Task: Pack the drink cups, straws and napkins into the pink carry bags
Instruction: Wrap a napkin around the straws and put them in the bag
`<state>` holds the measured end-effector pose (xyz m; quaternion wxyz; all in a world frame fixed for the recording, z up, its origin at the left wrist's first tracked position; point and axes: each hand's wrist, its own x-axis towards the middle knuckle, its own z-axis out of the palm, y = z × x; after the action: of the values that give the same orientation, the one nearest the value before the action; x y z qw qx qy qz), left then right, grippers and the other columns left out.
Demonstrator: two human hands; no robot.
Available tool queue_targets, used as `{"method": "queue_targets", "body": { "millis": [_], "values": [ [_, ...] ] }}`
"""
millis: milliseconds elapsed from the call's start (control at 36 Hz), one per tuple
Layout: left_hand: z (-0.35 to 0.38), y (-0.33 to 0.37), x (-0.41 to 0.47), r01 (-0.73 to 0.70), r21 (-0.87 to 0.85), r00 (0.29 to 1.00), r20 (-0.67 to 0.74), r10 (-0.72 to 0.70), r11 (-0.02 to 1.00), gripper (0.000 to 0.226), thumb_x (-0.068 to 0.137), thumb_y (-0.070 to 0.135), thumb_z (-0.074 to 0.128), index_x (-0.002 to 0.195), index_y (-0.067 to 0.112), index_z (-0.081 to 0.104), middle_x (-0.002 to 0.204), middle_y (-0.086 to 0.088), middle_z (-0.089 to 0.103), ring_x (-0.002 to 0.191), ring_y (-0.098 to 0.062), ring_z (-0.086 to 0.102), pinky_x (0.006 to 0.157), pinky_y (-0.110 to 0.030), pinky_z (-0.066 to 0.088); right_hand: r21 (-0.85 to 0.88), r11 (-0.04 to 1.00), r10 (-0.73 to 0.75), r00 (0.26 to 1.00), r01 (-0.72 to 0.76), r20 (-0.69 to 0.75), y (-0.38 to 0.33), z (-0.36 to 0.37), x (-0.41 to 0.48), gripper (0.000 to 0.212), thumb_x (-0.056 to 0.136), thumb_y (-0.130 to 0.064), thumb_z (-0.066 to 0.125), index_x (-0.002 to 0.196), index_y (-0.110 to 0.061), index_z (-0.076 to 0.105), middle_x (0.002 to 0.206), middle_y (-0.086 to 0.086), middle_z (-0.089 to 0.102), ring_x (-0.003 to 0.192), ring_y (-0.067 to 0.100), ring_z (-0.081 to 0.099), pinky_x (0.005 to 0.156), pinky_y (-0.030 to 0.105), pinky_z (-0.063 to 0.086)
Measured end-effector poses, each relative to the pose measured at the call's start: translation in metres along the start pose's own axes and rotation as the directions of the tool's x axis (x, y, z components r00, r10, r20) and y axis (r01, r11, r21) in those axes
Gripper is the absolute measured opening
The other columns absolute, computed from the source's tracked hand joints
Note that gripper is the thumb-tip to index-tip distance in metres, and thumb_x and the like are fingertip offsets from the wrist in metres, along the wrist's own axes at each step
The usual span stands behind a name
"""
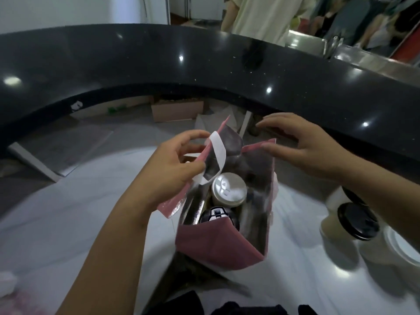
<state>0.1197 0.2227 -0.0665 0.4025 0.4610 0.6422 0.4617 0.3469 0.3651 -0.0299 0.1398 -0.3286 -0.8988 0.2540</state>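
A pink carry bag (211, 244) with a silver lining stands open on the white counter. Inside it are a cup with a white lid (229, 186) and, nearer me, a cup with a black lid (216, 215). My left hand (175, 165) pinches the bag's left wall by its white handle (218, 153). My right hand (304, 146) hovers over the bag's right rim, fingers spread and nearly straight, the thumb close to or touching the edge. No straws or napkins can be made out.
To the right stand a cup with a black lid (356, 220) and a white-lidded cup (400, 248). A raised black countertop (204, 64) curves behind the bag. A person in a pale shirt (268, 17) stands beyond it. Something pink (13, 296) lies at bottom left.
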Motion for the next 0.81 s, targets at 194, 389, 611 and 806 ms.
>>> {"method": "queue_targets", "body": {
  "millis": [194, 389, 611, 806],
  "values": [
    [0.006, 0.005, -0.031, 0.038, -0.054, 0.989, -0.138, -0.045, 0.998, 0.037, 0.089, 0.026, 0.07, 0.121, 0.044, 0.063, 0.116, 0.019, 0.07, 0.105, 0.006, 0.064, 0.084, -0.017, 0.05, 0.702, 0.621, 0.468, 0.883, -0.349, 0.026, 0.059, 0.026, 0.025, 0.046, 0.092, -0.058, 0.048, 0.108, -0.022, 0.071, 0.114, 0.001, 0.07, 0.113, 0.025, 0.063, 0.091, 0.039, 0.05],
    [0.019, -0.02, -0.082, -0.022, -0.24, 0.778, -0.614, -0.134, 0.971, 0.022, 0.098, 0.006, 0.055, 0.105, 0.019, 0.072, 0.103, 0.002, 0.076, 0.1, -0.016, 0.071, 0.087, -0.03, 0.057, 0.795, 0.408, 0.549, 0.816, -0.45, 0.18, 0.091, 0.078, 0.026, 0.07, 0.091, -0.07, 0.036, 0.116, -0.014, 0.069, 0.118, 0.01, 0.07, 0.113, 0.03, 0.063, 0.103, 0.046, 0.045],
    [0.082, -0.073, -0.139, 0.215, -0.37, 0.626, -0.658, -0.418, 0.904, 0.029, 0.092, -0.012, 0.05, 0.091, 0.008, 0.072, 0.089, -0.005, 0.076, 0.093, -0.028, 0.072, 0.083, -0.037, 0.057, 0.808, 0.427, 0.393, 0.889, -0.405, 0.237, 0.098, 0.115, 0.01, 0.062, 0.103, -0.056, 0.021, 0.136, -0.017, 0.055, 0.128, -0.002, 0.063, 0.095, -0.004, 0.063, 0.085, 0.017, 0.051],
    [0.155, -0.096, -0.155, 0.326, -0.426, 0.841, -0.276, -0.464, 0.844, 0.102, 0.066, -0.011, 0.079, 0.143, 0.036, 0.033, 0.127, 0.025, 0.064, 0.118, 0.0, 0.061, 0.084, -0.02, 0.054, 0.808, 0.411, 0.402, 0.879, -0.423, 0.255, 0.114, 0.126, -0.013, 0.057, 0.099, -0.064, 0.022, 0.099, -0.029, 0.068, 0.092, -0.01, 0.073, 0.098, 0.011, 0.064, 0.096, 0.037, 0.048]
  ]
}}
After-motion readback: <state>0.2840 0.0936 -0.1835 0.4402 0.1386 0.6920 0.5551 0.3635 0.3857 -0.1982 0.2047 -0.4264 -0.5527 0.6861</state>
